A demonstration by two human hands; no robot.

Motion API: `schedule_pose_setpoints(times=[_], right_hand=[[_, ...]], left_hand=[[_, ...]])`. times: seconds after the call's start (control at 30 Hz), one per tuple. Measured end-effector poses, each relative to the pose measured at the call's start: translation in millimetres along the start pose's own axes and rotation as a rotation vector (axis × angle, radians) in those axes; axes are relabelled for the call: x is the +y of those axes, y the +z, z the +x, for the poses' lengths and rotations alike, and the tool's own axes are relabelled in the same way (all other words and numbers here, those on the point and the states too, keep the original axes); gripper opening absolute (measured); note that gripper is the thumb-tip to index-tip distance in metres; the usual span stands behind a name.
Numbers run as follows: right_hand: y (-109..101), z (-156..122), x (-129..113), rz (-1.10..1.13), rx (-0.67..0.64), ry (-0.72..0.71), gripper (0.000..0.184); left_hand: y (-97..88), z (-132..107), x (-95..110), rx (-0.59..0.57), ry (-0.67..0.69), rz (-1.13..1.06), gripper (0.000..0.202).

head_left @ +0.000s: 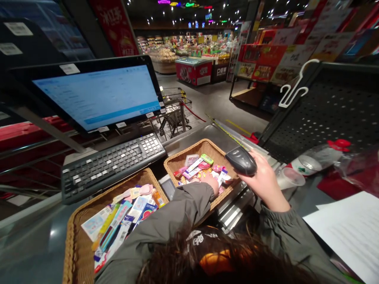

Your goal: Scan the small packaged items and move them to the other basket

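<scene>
My right hand (263, 179) is closed around a black handheld barcode scanner (241, 161), held above the right edge of a wicker basket (194, 148). Down inside this basket is my left hand (211, 182), among small packaged goods. Its fingertips are lost between the items, so whether they grip anything is unclear. Near it lie a green-topped item (207, 159), pink pieces and white-labelled packs. A second wicker basket (71, 232), partly covered by my left sleeve, holds pens or brushes (115, 225) and flat packs.
A monitor (100, 94) and a black keyboard (115, 165) stand at the left. On the right are papers (346, 232), a plastic cup (291, 177), a clear bottle with a red cap (339, 145) and a perforated black panel (331, 106) with white hooks. A shopping cart (174, 106) stands beyond the counter.
</scene>
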State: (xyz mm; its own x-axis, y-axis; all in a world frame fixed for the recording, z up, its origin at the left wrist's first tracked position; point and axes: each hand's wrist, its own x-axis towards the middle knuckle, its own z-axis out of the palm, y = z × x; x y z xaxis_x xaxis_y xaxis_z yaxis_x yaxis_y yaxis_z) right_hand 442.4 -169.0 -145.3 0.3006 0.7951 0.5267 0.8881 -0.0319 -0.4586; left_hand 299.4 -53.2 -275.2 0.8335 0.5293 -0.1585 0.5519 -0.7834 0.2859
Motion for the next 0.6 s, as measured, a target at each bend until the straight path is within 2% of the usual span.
schedule_pose_setpoints(times=[0.13, 0.27, 0.37, 0.47, 0.6], right_hand=[[5.5, 6.5, 7.7, 0.002, -0.021, -0.014, 0.044], [8.0, 11.1, 12.3, 0.003, -0.029, -0.044, 0.046], [8.3, 12.4, 13.5, 0.006, -0.025, -0.06, 0.05], [9.2, 12.6, 10.1, 0.012, -0.006, -0.073, 0.053], [11.8, 15.3, -5.5, 0.039, 0.017, -0.141, 0.046]], left_hand=[[0.3, 1.9, 8.1, -0.033, -0.102, -0.014, 0.022], [-20.9, 1.6, 6.0, 0.043, -0.105, -0.059, 0.02], [-52.4, 0.1, -5.1, 0.108, -0.127, -0.098, 0.019], [-95.7, -13.4, -23.0, 0.207, -0.184, -0.113, 0.02], [-155.0, -57.4, -46.5, 0.5, -0.216, -0.033, 0.018]])
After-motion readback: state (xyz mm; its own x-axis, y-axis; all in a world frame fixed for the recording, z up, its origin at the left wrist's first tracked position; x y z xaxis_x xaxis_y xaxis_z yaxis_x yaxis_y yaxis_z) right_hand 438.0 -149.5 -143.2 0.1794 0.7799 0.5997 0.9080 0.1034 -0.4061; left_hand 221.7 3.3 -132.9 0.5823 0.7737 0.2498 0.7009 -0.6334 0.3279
